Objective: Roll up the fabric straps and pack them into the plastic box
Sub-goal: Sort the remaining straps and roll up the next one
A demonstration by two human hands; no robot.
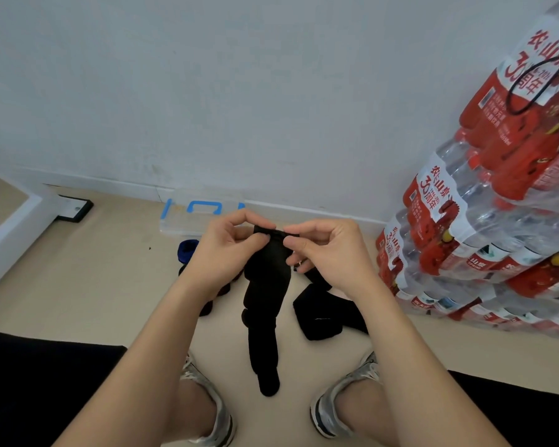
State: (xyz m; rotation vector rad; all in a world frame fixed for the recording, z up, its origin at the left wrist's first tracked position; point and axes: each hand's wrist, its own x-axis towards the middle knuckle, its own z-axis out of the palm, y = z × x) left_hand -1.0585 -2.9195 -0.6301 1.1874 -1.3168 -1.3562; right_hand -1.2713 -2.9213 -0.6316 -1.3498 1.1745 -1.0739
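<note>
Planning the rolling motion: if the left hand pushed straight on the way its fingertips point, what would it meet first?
Probably the right hand: the left hand points across the top of the black strap both pinch, straight toward it.

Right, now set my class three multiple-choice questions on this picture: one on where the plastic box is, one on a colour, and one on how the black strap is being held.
1. Where is the plastic box?
A. On the floor by the wall
B. On a shelf
C. On a chair

2. What colour is the box's handle?
A. Red
B. Green
C. Blue

3. How is the black strap held?
A. It lies untouched
B. The left hand and right hand both pinch its top end, and the rest hangs down
C. One hand holds it fully rolled

Answers:
1 A: the box sits beyond the hands, where floor meets wall.
2 C: the handle shows bright blue against the clear plastic.
3 B: thumb and fingers of each hand close on the strap's top edge.
</note>
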